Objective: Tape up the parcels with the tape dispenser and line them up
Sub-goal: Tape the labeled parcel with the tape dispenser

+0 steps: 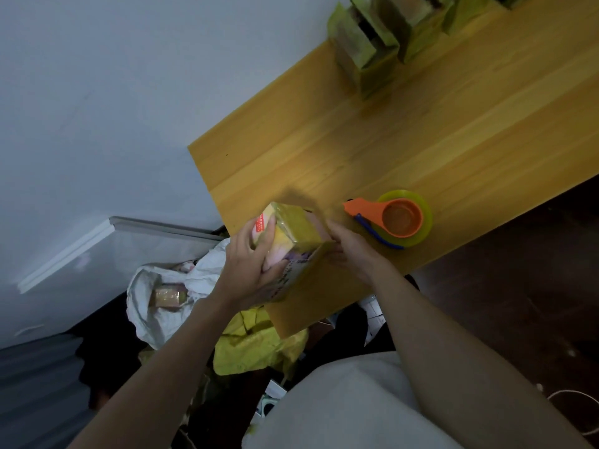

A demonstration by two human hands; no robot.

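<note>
While held at the near corner of the table (421,124), a parcel (291,234) is gripped by both hands.
Left hand (249,270) and right hand (351,251) are curled round it; the tape dispenser (393,218) lies just beside; taped parcels (382,37) are lined up at the far edge.

The table (421,131) is showing smooth, lightly glossy yellow wood with plank grain. On it, the tape dispenser (393,220) is looking like orange plastic, holding a shiny yellow-green roll. At the table's near edge, the parcel (291,234) is gleaming under glossy tape. Beside the table, a white sack (152,303) is looking like crumpled woven cloth.
</note>
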